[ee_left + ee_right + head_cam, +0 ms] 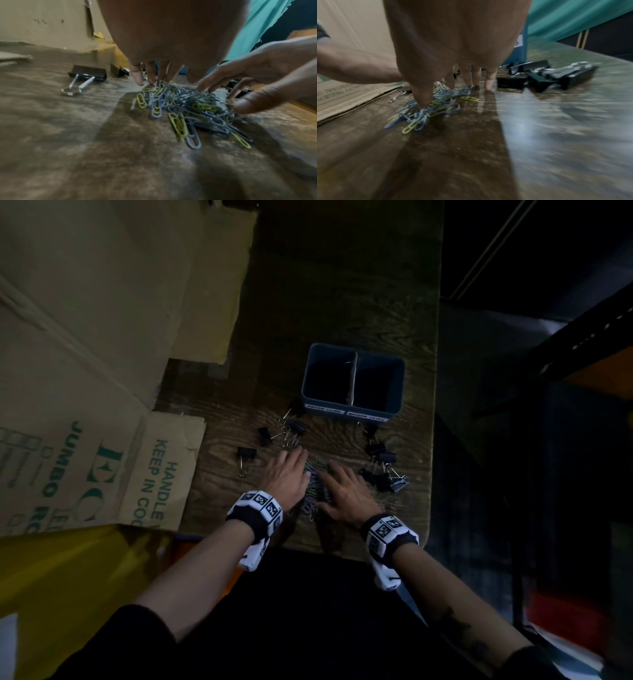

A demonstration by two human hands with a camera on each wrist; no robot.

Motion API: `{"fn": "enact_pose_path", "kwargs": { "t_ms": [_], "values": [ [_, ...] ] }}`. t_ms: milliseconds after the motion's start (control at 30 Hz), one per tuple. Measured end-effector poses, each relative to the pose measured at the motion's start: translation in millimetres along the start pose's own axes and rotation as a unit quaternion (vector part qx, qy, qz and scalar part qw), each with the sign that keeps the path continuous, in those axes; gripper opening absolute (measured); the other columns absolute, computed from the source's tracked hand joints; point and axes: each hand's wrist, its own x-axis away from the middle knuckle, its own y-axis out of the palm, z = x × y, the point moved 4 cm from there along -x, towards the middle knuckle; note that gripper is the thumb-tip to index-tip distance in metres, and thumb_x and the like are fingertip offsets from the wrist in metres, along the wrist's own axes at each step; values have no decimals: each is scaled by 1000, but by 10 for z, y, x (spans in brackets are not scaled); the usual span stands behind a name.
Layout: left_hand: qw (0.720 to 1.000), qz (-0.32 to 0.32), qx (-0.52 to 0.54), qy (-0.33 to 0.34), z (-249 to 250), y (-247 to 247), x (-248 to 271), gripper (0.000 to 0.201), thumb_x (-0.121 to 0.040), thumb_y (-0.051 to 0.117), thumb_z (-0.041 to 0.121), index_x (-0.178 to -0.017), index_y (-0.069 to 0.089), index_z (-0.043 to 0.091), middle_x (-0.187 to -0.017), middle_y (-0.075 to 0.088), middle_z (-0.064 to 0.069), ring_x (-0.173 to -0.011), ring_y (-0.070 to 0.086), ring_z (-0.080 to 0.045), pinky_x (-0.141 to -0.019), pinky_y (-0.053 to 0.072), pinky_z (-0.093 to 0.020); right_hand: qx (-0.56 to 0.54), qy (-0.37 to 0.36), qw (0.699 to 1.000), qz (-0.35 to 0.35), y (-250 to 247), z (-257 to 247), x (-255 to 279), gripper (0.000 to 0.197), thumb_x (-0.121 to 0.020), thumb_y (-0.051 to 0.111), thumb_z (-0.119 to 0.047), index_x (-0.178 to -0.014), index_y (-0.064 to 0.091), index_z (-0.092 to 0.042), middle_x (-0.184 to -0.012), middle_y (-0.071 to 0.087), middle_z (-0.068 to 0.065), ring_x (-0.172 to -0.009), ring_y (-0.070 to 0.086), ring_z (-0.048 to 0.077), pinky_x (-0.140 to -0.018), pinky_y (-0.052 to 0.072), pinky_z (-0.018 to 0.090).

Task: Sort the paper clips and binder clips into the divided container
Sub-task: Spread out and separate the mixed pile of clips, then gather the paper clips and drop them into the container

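A pile of blue and yellow paper clips (pixel 313 487) (pixel 188 108) (pixel 433 106) lies on the wooden table, between my two hands. My left hand (pixel 287 470) (pixel 150 75) touches the pile's left side with straight fingers pointing down. From the right, my right hand (pixel 342 487) (pixel 453 83) spreads its fingers on the pile, thumb pressing into it. Neither hand grips anything. The blue divided container (pixel 352 381) stands just beyond, with two labels on its front wall. Black binder clips (pixel 383 470) (pixel 547 75) lie right of my right hand, others (pixel 246 453) (pixel 87 73) to the left.
Large cardboard boxes (pixel 85 354) crowd the table's left side, and one flap (pixel 161 470) lies flat near the left binder clip. The table's right edge (pixel 433 440) runs just past the right binder clips. Loose clips (pixel 286 426) lie before the container.
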Motion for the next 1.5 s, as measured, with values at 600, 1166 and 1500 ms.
{"fn": "enact_pose_path", "kwargs": {
  "t_ms": [600, 1166, 1500],
  "values": [
    [1000, -5, 4, -1, -55, 3, -10, 57, -97, 33, 41, -144, 31, 8, -154, 27, -10, -135, 31, -28, -109, 31, -47, 6, -3, 1000, 1, 35, 140, 160, 79, -78, 69, -46, -144, 36, -17, -146, 39, 19, -127, 42, 40, -93, 47, 54],
    [979, -68, 151, -116, -261, 139, 414, 101, -69, 82, 28, -148, 18, 27, -153, 10, -12, -133, 36, -33, -103, 41, -44, -104, 28, 994, 29, 23, 159, 79, 52, -80, 67, -11, -128, 50, -14, -117, 49, 17, -89, 58, 36, -65, 55, 43],
    [984, 10, 138, -113, -140, 95, 211, 68, -81, 70, 29, -139, 34, 28, -143, 31, -4, -128, 39, -29, -98, 44, -49, -168, 115, 977, 70, -264, 231, -62, 53, -77, 66, -16, -127, 51, -19, -123, 48, 11, -104, 56, 35, -78, 53, 45]
  ]
}}
